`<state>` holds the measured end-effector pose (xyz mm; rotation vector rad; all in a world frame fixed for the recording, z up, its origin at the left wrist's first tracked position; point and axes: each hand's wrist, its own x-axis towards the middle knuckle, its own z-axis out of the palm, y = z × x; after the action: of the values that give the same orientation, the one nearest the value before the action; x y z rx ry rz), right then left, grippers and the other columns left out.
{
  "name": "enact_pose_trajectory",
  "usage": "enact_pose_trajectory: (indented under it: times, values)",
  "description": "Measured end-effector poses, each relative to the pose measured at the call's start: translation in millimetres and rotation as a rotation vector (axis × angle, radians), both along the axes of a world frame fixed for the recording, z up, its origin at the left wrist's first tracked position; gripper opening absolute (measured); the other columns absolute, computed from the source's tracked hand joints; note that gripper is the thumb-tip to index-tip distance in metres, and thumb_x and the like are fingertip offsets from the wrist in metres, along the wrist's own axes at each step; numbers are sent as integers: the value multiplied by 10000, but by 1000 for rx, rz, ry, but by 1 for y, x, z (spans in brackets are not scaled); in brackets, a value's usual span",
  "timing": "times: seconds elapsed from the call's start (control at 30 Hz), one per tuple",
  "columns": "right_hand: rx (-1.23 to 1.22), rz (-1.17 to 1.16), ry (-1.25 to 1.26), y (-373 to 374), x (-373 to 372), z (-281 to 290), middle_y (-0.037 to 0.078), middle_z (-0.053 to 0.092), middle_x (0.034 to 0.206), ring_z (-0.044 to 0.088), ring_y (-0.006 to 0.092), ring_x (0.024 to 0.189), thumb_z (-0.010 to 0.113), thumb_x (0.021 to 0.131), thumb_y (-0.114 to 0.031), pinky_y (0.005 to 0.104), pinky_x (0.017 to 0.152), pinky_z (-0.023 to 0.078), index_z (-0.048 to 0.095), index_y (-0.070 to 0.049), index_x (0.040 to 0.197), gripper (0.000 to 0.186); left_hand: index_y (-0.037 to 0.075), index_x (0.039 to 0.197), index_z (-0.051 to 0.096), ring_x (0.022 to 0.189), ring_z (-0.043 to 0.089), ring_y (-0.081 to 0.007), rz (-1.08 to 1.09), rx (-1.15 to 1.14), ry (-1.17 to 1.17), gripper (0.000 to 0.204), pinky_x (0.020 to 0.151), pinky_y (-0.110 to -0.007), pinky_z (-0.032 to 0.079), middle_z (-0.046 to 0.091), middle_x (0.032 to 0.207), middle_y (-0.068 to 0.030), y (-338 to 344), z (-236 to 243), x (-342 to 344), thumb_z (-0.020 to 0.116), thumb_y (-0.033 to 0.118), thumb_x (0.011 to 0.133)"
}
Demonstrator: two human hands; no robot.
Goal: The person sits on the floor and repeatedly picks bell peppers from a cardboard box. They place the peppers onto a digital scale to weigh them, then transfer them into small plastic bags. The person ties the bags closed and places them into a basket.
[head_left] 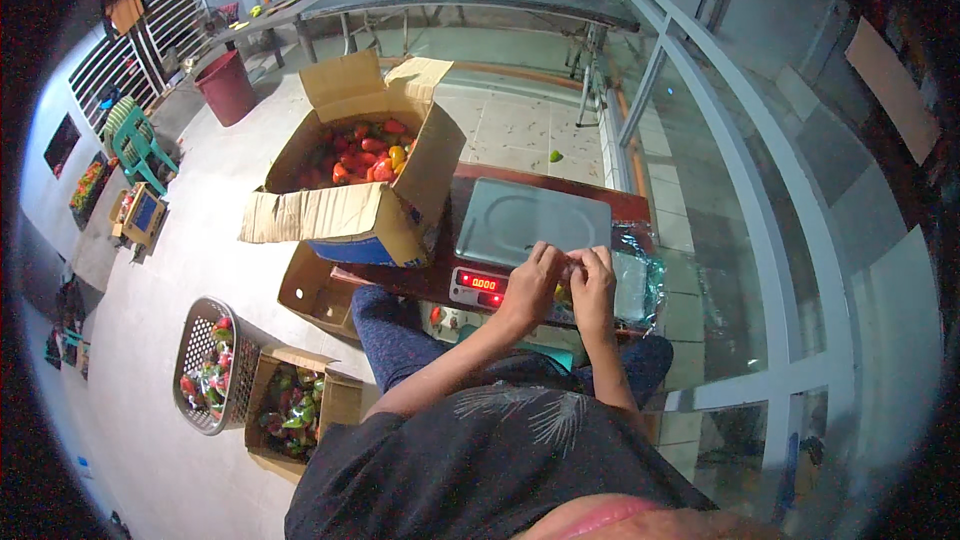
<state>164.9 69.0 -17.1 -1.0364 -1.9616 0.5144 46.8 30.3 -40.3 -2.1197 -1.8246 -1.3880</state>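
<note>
Left hand (535, 285) and right hand (594, 285): fingertips close together, apparently pinching a mostly hidden bag (562, 294) at the near side of the scale (500, 218). Judged light, limp, slippery; best gripped at its top.

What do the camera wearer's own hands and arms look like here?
The left hand and right hand are bare, with no gloves, watch or bracelet visible. The forearms are uncovered too; the black top carries a pale, spiky print.
</note>
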Motion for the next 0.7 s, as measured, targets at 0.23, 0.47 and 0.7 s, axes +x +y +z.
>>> enact_pose_trajectory:
  times: [0.23,0.47,0.7]
  values:
    - [-52,41,-182,5,10,0,176,555,1016,568,388,947,556,795,-24,438,781,469,577,-18,967,173,54,909,513,810,562,-333,-88,2,65,213,665,-420,457,522,887,-110,0,14,-10,630,91,735]
    - [-334,92,-56,30,24,-82,238,602,1107,576,387,1041,592,787,-84,424,894,451,553,28,1179,409,78,924,525,827,571,-303,-163,-140,11,263,735,-385,413,567,834,-95,12,-20,-13,666,130,708]
    - [-446,203,231,37,24,-110,179,651,989,615,267,947,572,834,-110,371,822,464,595,55,1077,296,68,966,487,895,561,-289,-99,-14,4,333,782,-409,384,590,897,-94,-19,12,-3,680,180,718]
